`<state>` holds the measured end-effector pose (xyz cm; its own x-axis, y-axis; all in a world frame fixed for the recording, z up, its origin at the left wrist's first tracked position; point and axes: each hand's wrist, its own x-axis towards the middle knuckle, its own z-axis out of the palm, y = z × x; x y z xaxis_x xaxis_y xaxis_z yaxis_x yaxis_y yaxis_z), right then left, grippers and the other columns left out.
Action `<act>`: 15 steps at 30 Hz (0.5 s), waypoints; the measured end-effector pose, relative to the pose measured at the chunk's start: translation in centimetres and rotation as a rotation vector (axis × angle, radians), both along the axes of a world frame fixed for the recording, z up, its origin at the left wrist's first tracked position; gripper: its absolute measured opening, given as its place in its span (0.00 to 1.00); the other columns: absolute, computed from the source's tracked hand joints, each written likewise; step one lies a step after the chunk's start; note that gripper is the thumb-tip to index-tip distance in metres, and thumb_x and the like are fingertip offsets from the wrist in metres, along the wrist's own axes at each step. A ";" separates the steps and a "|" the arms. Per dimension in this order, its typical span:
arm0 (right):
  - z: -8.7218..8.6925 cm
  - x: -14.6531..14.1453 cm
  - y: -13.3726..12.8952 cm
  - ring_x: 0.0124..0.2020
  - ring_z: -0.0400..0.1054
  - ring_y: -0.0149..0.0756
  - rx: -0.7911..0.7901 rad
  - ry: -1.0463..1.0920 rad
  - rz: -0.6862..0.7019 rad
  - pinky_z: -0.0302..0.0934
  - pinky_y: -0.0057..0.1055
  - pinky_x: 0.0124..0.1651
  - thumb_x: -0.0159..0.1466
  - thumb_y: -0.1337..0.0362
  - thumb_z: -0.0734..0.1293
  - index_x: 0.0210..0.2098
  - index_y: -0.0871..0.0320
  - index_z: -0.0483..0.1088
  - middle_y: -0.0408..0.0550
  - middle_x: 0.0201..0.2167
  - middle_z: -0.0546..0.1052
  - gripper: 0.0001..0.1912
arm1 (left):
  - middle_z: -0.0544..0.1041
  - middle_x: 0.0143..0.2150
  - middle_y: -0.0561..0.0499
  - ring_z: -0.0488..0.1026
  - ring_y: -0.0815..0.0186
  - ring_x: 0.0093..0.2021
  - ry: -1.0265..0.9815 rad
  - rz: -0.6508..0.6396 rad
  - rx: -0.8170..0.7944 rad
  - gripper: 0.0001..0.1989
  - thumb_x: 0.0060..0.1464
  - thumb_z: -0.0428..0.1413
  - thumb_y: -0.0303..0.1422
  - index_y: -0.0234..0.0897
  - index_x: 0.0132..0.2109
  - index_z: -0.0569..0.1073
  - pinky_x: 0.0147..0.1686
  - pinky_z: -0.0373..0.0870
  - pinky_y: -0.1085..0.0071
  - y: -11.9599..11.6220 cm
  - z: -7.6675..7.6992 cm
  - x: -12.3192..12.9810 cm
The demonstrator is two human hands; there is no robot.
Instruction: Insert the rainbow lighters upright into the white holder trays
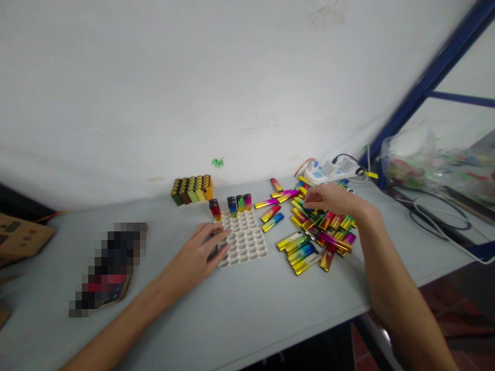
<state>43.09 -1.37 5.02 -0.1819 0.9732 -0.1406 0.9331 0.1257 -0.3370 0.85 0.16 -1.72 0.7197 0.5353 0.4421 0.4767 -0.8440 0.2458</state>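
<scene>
A white tray (pixel 247 242) with rows of round-edged holes lies on the table. Along its back edge stand several lighters, among them a red one (pixel 215 210) at the left corner and a blue one (pixel 232 206). My left hand (pixel 203 248) rests at the tray's left side with its fingers apart and nothing in it. To the right lies a heap of shiny multicoloured lighters (pixel 305 255). My right hand (pixel 328 200) is over the back of that heap, fingers bent together; what they hold, if anything, is too small to make out.
A block of upright lighters (pixel 192 189) stands by the wall. A white power strip (pixel 328 171) with cables is behind the heap. A pixelated object (pixel 112 268) lies at left, near a cardboard box (pixel 25 237). Plastic bags (pixel 436 159) sit at right.
</scene>
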 end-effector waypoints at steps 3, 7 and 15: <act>0.5 -0.2 -0.4 0.33 0.74 0.38 -0.033 -0.021 -0.006 0.61 0.32 0.36 0.64 0.58 0.69 0.36 0.57 0.79 0.49 0.35 0.82 0.10 | 0.75 0.53 0.41 0.73 0.54 0.56 -0.003 -0.001 -0.002 0.17 0.70 0.53 0.38 0.38 0.59 0.76 0.58 0.75 0.55 0.1 0.0 0.0; 0.9 -0.5 -0.8 0.31 0.73 0.37 -0.074 -0.067 0.000 0.60 0.31 0.34 0.63 0.60 0.70 0.35 0.57 0.80 0.48 0.32 0.82 0.08 | 0.75 0.53 0.40 0.73 0.54 0.56 0.008 -0.004 0.001 0.17 0.69 0.54 0.38 0.38 0.59 0.76 0.58 0.75 0.55 0.1 0.0 -0.1; -0.6 -3.7 0.0 0.31 0.75 0.39 -0.136 -0.018 -0.004 0.61 0.32 0.35 0.63 0.62 0.72 0.33 0.57 0.81 0.49 0.31 0.83 0.06 | 0.75 0.54 0.40 0.73 0.54 0.56 0.006 -0.002 -0.010 0.17 0.69 0.54 0.38 0.38 0.60 0.76 0.58 0.74 0.55 0.0 0.0 -0.1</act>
<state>39.41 -1.38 4.41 -0.1740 0.9456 -0.2747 0.9397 0.0760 -0.3336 0.75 0.20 -1.74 0.7233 0.5382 0.4326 0.4766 -0.8425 0.2512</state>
